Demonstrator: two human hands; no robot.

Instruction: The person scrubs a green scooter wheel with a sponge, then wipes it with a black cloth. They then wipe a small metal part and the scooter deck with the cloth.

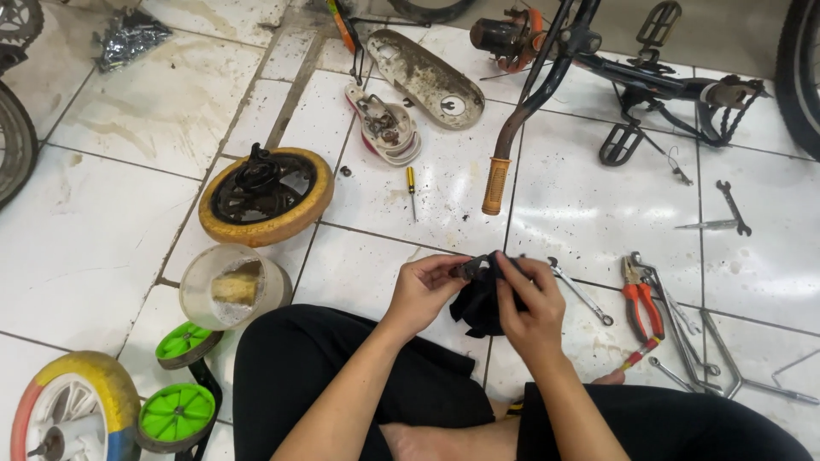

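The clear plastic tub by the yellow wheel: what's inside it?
Inside the clear plastic tub, lying on its side on the tiled floor, sits a yellowish-brown spongy lump. The cloudy wall hides anything behind or beneath that lump.

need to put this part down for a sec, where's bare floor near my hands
Barest is the tile left of the yellow wheel and above the plastic tub. A smaller patch lies between the small screwdriver and your left hand. Tiles right of the orange grip are mostly free. Crowded: beside your right hand, around the red pliers and wrenches.
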